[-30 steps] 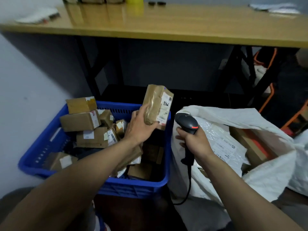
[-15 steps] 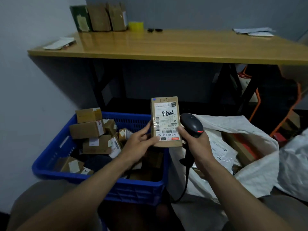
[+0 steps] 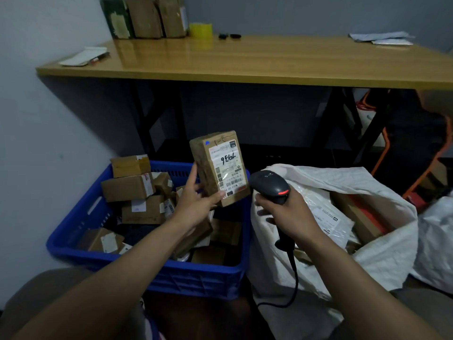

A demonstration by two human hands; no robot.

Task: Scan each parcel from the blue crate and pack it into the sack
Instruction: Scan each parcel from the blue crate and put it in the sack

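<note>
Parcels (image 3: pixel 127 187) of brown card lie heaped in the blue crate (image 3: pixel 73 231) at the near left, most of them with white labels. Above the crate's far right corner the left hand (image 3: pixel 196 204) grips the lower end of one held parcel (image 3: pixel 218 168), thumb across the bottom of the label face and fingers curled behind the left side. That parcel is lifted free of the heap and tilted a little, its label turned toward the camera, with a handwritten number upside down on it. Just right of its lower corner sits the dark head of the scanner (image 3: pixel 269 186), with a red strip on top. The right hand (image 3: pixel 286 209) is wrapped round the scanner's handle, and a black cable hangs from the handle's end. Right of the crate and touching it, the white sack (image 3: pixel 382 253) stands open, with a white mailer (image 3: pixel 326 217) and a brown box (image 3: pixel 360 217) inside. Across the far side runs a wooden table (image 3: pixel 245 62) bearing a notepad (image 3: pixel 83 56), upright boxes (image 3: pixel 147 17), a yellow tape roll (image 3: pixel 201 30) and loose papers (image 3: pixel 382 39).
</note>
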